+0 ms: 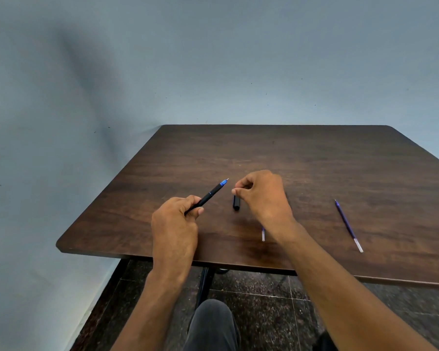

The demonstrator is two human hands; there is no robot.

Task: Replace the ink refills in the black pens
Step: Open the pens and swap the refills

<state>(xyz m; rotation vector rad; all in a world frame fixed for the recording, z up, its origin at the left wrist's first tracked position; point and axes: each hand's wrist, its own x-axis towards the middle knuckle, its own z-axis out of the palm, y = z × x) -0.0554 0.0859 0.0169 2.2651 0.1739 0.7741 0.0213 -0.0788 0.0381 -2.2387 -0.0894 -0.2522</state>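
My left hand (175, 224) grips a black pen (208, 195) by its rear half, its blue tip pointing up and to the right. My right hand (262, 196) hovers just right of that tip with fingers curled and thumb near the forefinger; nothing shows between them. A short black pen cap (236, 202) lies on the table below those fingers. One blue ink refill (347, 225) lies to the right on the table. The end of a second refill (263, 234) peeks out from under my right wrist.
The dark wooden table (314, 160) stands against a blue-grey wall, its left edge and near edge close to my hands. Below the near edge are the table's legs, a dark tiled floor and my knee (212, 323).
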